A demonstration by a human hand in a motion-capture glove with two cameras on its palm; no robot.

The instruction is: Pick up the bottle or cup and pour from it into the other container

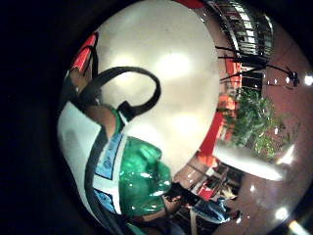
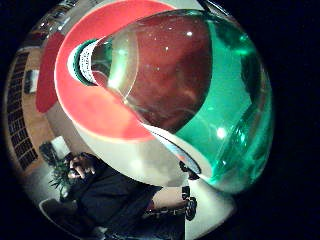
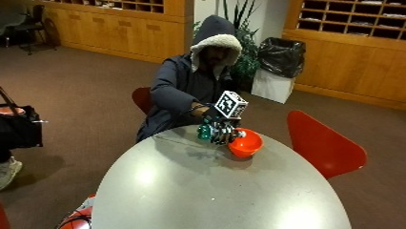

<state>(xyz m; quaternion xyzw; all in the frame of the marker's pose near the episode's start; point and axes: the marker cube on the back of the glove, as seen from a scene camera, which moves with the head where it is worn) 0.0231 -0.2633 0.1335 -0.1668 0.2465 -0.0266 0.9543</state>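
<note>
Table (image 3: 190, 191), round and grey, carries an orange bowl (image 3: 246, 143) at its far side. Beside it the gloved right hand (image 3: 218, 128) grips a tilted green bottle (image 3: 205, 132); the thumb-side view alone shows the bottle's mouth (image 2: 82, 62) over the bowl. Wooden shelving lines the far wall.

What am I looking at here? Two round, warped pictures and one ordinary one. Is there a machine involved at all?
No machine: a person in a hooded coat sits at a round grey table and works with a gloved right hand. The ordinary picture comes from a camera across the table. The two round ones come from tiny wide-angle cameras on that hand's palm, one at the thumb side, one at the little finger side. The hand grips a green bottle, tipped so its neck points into an orange bowl standing on the table. In the thumb-side view the bottle fills the picture, its white-ringed mouth over the bowl.
</note>
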